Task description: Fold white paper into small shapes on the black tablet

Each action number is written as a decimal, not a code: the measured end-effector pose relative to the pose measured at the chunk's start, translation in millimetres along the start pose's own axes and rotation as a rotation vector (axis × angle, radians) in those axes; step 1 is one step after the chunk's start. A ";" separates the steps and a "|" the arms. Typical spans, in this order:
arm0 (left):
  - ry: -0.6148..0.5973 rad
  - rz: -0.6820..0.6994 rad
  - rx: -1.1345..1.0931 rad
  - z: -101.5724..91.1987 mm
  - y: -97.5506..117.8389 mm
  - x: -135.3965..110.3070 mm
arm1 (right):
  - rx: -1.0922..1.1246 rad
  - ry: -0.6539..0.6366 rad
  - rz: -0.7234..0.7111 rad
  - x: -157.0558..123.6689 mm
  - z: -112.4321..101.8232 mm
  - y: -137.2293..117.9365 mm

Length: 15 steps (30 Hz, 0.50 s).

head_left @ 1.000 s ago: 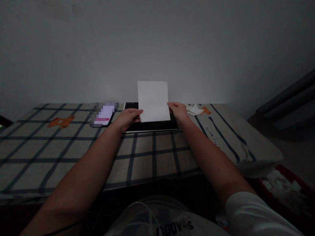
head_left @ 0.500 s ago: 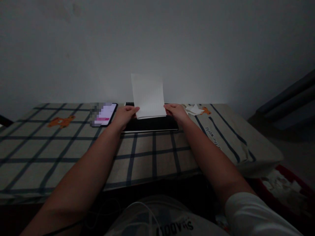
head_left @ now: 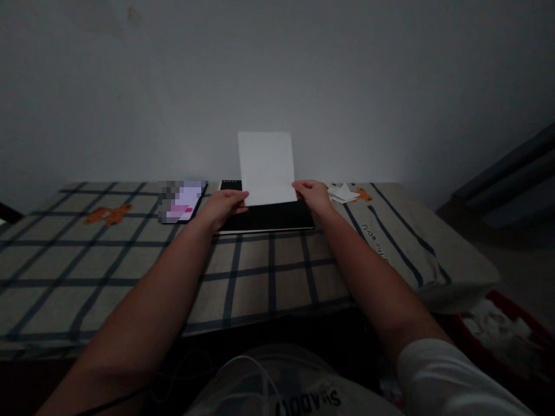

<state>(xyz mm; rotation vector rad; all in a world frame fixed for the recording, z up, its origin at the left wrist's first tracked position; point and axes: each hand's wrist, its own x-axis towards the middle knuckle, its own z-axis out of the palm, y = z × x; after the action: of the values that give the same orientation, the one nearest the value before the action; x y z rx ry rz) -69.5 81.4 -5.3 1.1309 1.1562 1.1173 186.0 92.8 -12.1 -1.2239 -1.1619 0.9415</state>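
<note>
A white sheet of paper (head_left: 265, 166) stands upright in front of the wall, held by its two lower corners. My left hand (head_left: 224, 206) pinches the lower left corner and my right hand (head_left: 313, 195) pinches the lower right one. Under the paper lies a black notebook (head_left: 269, 218) flat on the checked cloth (head_left: 130, 254). Both of my forearms reach forward over that cloth.
A lit phone (head_left: 182, 201) lies left of the notebook. Several folded white paper pieces (head_left: 342, 193) lie to the right, near an orange bear print. A red container (head_left: 507, 329) with white things stands on the floor at the lower right. The wall is close behind.
The sheet rose a little, tilted left, and now stands straight again, slightly higher than a second ago. Both hands have kept their grip on its lower corners.
</note>
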 end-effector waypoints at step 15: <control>0.175 0.143 0.088 -0.2 -5.6 4.3 | 0.032 -0.133 0.070 -1.7 -1.1 1.7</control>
<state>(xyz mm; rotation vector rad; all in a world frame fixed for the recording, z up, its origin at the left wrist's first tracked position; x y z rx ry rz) -69.1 85.1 -11.2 1.2174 1.2856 1.3070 186.8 91.2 -14.0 -1.1976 -1.2097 1.1033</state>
